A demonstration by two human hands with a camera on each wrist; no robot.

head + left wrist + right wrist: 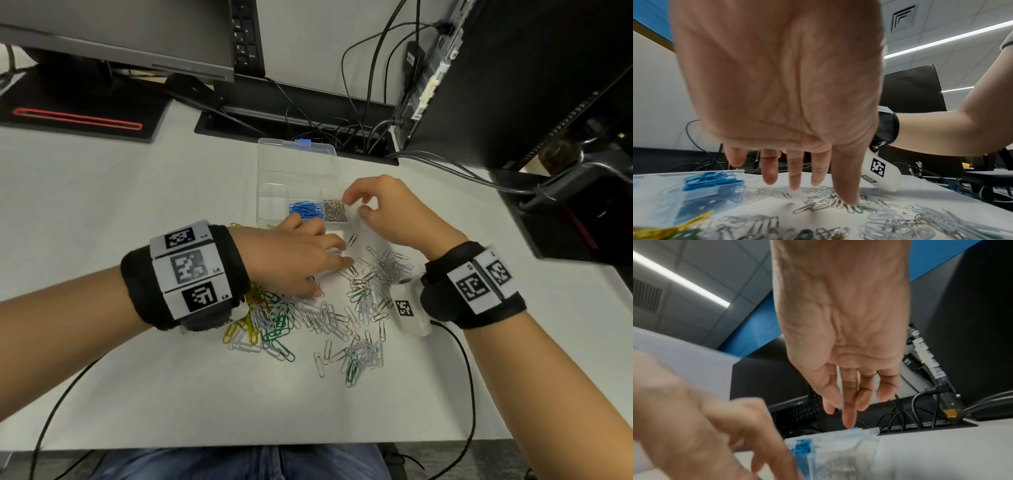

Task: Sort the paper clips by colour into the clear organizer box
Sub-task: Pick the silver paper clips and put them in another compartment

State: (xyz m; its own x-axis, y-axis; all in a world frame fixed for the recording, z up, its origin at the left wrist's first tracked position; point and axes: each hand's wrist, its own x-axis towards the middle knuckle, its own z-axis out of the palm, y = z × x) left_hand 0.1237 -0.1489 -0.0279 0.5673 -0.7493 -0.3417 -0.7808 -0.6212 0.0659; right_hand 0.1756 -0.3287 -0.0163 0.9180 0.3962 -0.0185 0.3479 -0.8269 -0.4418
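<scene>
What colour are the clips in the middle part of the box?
Blue paper clips, seen best in the head view.

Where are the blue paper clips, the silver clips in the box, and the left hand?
blue paper clips point(306, 209): head view, middle of the pile.
silver clips in the box point(334, 209): head view, middle of the heap.
left hand point(291, 258): head view, back of hand.

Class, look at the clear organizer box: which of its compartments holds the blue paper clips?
The middle compartment of the near row in the clear plastic organizer box holds the blue paper clips. Its right neighbour holds silver paper clips; its left neighbour looks empty.
</scene>
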